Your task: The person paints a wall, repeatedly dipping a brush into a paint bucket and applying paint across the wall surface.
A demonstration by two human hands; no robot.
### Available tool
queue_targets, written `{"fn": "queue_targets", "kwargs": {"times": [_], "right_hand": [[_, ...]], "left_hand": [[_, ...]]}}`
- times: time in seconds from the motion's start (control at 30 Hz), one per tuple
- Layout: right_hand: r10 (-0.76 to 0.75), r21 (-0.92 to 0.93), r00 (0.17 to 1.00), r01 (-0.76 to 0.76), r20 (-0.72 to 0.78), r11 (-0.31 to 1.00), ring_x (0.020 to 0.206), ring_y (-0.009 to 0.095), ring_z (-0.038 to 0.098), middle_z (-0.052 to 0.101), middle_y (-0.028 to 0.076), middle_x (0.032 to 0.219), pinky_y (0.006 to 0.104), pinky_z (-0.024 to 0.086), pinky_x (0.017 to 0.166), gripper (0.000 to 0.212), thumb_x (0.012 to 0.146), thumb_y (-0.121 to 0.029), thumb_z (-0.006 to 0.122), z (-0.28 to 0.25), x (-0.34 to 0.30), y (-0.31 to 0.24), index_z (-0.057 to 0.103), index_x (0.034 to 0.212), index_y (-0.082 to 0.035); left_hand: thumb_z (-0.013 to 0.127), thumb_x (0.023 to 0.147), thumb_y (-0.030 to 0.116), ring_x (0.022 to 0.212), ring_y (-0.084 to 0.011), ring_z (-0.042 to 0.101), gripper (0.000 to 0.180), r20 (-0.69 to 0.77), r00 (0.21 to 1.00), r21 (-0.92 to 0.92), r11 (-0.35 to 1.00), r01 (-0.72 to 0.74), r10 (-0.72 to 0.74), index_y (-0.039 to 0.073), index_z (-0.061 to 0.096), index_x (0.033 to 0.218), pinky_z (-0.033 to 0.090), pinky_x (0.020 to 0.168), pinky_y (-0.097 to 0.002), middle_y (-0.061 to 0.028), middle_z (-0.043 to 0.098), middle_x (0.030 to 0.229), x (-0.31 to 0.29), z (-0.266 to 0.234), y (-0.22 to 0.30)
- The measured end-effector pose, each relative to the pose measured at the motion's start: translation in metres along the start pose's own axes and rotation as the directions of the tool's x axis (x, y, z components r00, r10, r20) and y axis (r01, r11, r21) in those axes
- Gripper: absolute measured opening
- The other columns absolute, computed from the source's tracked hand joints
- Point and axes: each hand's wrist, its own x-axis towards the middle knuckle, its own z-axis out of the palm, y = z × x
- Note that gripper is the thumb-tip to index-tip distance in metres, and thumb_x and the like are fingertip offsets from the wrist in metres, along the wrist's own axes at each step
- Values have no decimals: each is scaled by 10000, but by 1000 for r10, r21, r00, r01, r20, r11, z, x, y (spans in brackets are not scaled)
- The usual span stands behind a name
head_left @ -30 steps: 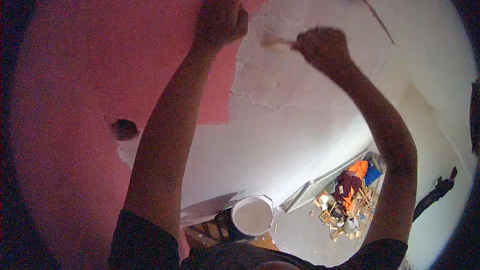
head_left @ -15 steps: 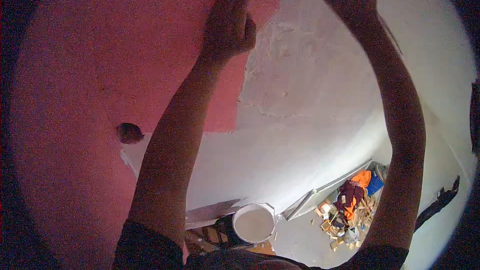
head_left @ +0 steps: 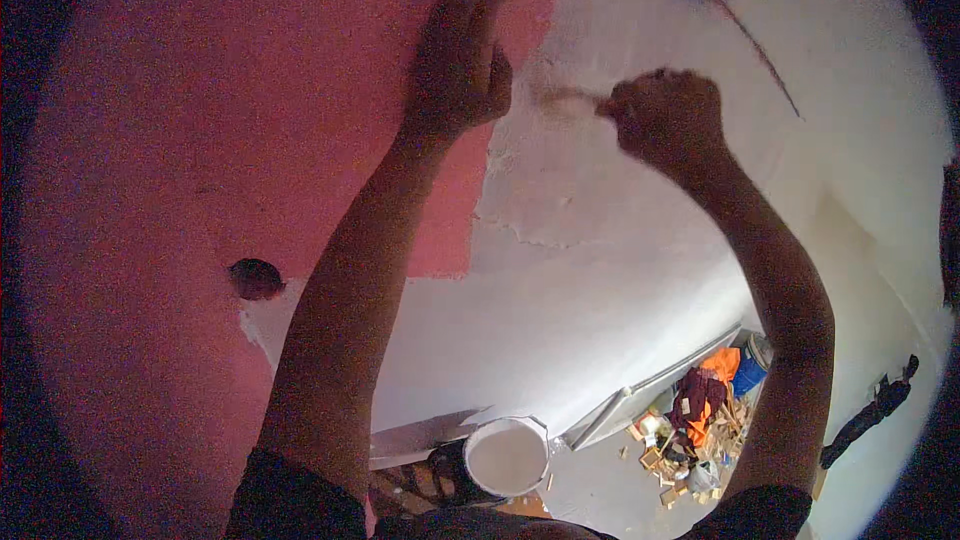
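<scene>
My left hand (head_left: pixel 458 65) rests against the pink painted wall (head_left: pixel 330 50), fingers stretched upward and thumb apart, holding nothing visible. To its right, my right hand (head_left: pixel 668 115) is closed around a small pale tan tool (head_left: pixel 568 96). The tool points left toward the edge of the pink paint, over the whitish wall area (head_left: pixel 620 200). Motion blur hides its exact kind. A rough, cracked patch shows on the whitish surface below it. Down by my body stands a bucket (head_left: pixel 507 456) with pale liquid inside.
A round dark hole (head_left: pixel 256 279) sits in the wall left of my left forearm. On the floor, wood scraps (head_left: pixel 655 458), orange and maroon cloth (head_left: pixel 700 395) and a blue container (head_left: pixel 750 370) lie heaped beside a leaning panel (head_left: pixel 640 395). A dark strip (head_left: pixel 870 425) shows at right.
My right hand has come down and slightly left from the top edge, bringing the pale tool into view by the pink border. My left hand stays almost in place.
</scene>
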Motion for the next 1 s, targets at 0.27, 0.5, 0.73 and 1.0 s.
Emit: {"fn": "queue_targets", "kwargs": {"times": [0.27,0.5,0.73,1.0], "right_hand": [[12,-170,907,-92,-420,981,647,237,633,634,39,693,407,502,573,101,754,-277,657,-34,92,52,686,764,-181],[252,-199,869,-362,-426,911,643,240,635,643,98,688,392,472,555,205,798,-290,639,-84,125,55,672,717,-104],[-14,-260,919,-96,-393,961,637,264,631,621,75,747,405,490,518,117,799,-196,549,-21,92,22,636,830,-123],[-197,-320,980,178,-28,931,522,183,582,574,49,689,367,435,490,132,847,-190,546,9,-26,-64,569,893,-68]], "left_hand": [[499,652,22,1159,-432,426,544,-220,973,62,996,-65,77,-18,449,1192,277,1072,-526,-236,455,1232,-8,19,-25],[498,662,21,1204,-425,405,566,25,999,-25,999,46,-46,-23,434,1223,257,1083,-522,-240,441,1273,-1,-9,-3],[492,671,27,1225,-420,396,573,-68,997,-24,999,-49,47,-32,434,1237,248,1090,-514,-242,440,1291,-2,5,-23],[483,672,30,1222,-426,395,576,-78,996,-82,995,-51,44,-34,431,1242,261,1086,-510,-241,442,1288,-9,9,-18]]}}
